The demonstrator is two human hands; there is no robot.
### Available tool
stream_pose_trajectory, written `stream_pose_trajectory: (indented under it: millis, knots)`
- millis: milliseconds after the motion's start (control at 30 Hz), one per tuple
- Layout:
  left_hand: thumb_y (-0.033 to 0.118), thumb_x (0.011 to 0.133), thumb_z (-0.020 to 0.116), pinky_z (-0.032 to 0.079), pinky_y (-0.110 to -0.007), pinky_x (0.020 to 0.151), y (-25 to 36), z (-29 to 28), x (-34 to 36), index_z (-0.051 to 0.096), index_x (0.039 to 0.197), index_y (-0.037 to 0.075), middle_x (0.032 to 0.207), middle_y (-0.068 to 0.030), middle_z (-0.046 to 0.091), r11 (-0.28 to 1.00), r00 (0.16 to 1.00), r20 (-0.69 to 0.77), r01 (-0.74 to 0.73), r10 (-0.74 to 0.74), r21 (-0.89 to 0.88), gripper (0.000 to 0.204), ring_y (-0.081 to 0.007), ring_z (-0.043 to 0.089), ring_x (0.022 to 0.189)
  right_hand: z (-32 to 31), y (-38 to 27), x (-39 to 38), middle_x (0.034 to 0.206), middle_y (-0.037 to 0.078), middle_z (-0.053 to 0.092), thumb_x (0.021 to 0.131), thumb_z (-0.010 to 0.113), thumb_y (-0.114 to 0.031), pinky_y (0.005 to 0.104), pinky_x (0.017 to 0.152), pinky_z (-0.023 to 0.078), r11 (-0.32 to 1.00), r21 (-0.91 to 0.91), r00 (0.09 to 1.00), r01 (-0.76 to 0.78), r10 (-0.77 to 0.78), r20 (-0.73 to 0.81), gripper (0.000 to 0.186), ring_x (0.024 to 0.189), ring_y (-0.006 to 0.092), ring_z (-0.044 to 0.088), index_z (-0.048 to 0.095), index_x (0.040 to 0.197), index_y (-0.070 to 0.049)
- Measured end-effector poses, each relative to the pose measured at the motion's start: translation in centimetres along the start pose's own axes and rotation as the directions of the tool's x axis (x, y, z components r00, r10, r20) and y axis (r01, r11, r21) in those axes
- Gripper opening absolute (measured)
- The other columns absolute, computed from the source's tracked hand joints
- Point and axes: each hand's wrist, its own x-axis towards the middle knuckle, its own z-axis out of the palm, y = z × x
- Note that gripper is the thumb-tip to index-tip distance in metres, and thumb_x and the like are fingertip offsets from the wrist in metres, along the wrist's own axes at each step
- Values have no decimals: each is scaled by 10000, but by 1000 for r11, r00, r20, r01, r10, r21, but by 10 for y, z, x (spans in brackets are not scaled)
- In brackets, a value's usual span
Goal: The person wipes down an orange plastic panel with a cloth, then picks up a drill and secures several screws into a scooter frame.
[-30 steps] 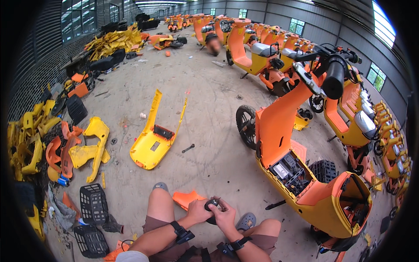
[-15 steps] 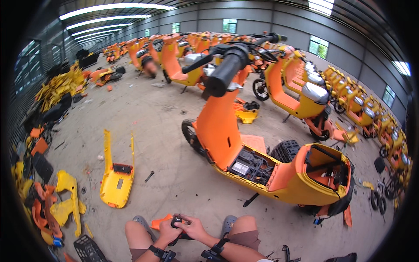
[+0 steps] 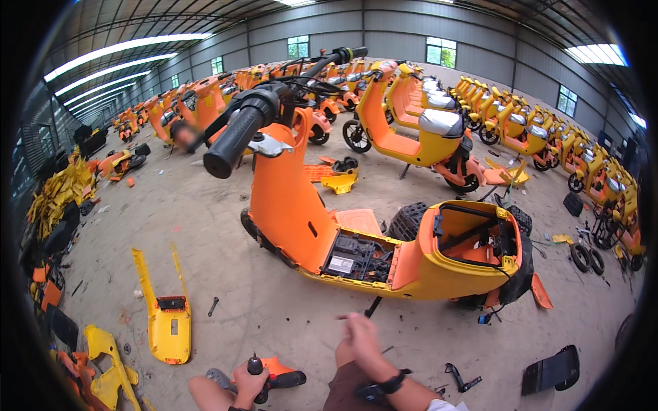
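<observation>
Low in the picture, my left hand (image 3: 248, 381) is wrapped round a dark cordless drill (image 3: 256, 365), its chuck pointing up and its black base reaching right. An orange plastic piece (image 3: 274, 366) shows just behind the drill. My right hand (image 3: 361, 341) is raised apart from it, slightly blurred, over my right knee; its fingers look stretched out and I see nothing held in them. In front of the right hand stands an orange and yellow scooter (image 3: 404, 281). Its floorboard is uncovered, showing a black electronics bay (image 3: 360, 259), and its seat compartment (image 3: 473, 233) is open.
A yellow panel (image 3: 171, 335) and a wrench-like tool (image 3: 214, 306) lie on the floor at left. Loose yellow parts (image 3: 110, 363) pile up further left. A black box-like part (image 3: 550, 371) and a bent black bracket (image 3: 462, 378) lie at right. Scooter rows stand behind.
My hands were together on the drill; now the right has let go and moved up and right. The left keeps the drill. The whole view has swung right.
</observation>
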Motion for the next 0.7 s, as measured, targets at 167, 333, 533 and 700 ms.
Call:
stream_pose_trajectory:
  millis: [167, 333, 533, 700]
  knots:
    - [133, 643, 745, 494, -319, 580, -19, 0, -1, 643, 751, -22, 618, -80, 621, 1000, 1000, 21, -1, 0, 23, 215, -132, 578, 566, -162, 124, 10, 628, -3, 518, 940, 554, -231, 257, 451, 377, 966, -200, 883, -167, 56, -466, 244, 511, 85, 468, 657, 912, -11]
    - [142, 651, 720, 493, -333, 577, 9, 12, -1, 624, 732, -32, 611, -79, 613, 995, 1000, 15, 8, -10, 99, 214, -139, 568, 563, -311, 337, -99, 747, 121, 666, 927, 535, -143, 340, 468, 512, 779, -93, 701, -620, 496, -512, 198, 564, 222, 637, 645, 975, 16]
    - [143, 660, 701, 480, -340, 566, -5, 9, -4, 601, 708, -39, 595, -85, 598, 991, 997, -8, 73, -72, 114, 213, -136, 550, 561, -308, 381, -189, 936, 185, 705, 769, 662, -145, 370, 784, 555, 275, -570, 627, -774, 458, -630, 315, 910, 295, 685, 671, 1035, 23]
    - [131, 666, 695, 476, -334, 556, -5, 10, -4, 598, 686, -38, 585, -69, 586, 987, 992, -26, 123, -121, 101, 196, -117, 539, 569, -307, 341, -170, 1007, 206, 696, 741, 653, -150, 371, 818, 546, 426, -549, 682, -719, 279, -676, 346, 949, 311, 684, 690, 1042, 17]
